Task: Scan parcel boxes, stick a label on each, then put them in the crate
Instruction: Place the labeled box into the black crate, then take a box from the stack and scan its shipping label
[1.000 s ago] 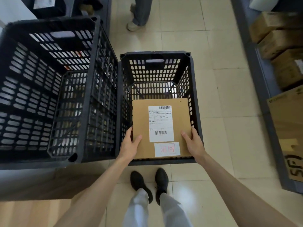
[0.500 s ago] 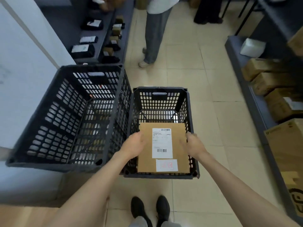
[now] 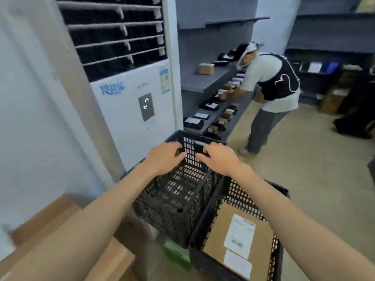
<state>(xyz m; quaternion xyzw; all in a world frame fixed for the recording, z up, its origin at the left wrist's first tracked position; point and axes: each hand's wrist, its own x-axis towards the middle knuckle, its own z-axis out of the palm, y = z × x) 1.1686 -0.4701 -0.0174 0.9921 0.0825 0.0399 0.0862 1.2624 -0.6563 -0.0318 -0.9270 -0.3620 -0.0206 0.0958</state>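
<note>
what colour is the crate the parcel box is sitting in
Black. The crate has perforated plastic walls, and the parcel box inside it is brown; it shows in the head view.

beige tiled floor (image 3: 304, 179), grey shelves (image 3: 205, 82)

Matt black plastic crate (image 3: 205, 238) (perforated), brown cardboard parcel box (image 3: 239, 238), paper label (image 3: 240, 234)

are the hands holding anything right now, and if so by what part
Nothing is held. The left hand and right hand hover with loosely spread fingers over the empty black crate. The labelled parcel box lies in the neighbouring crate, untouched.
</note>
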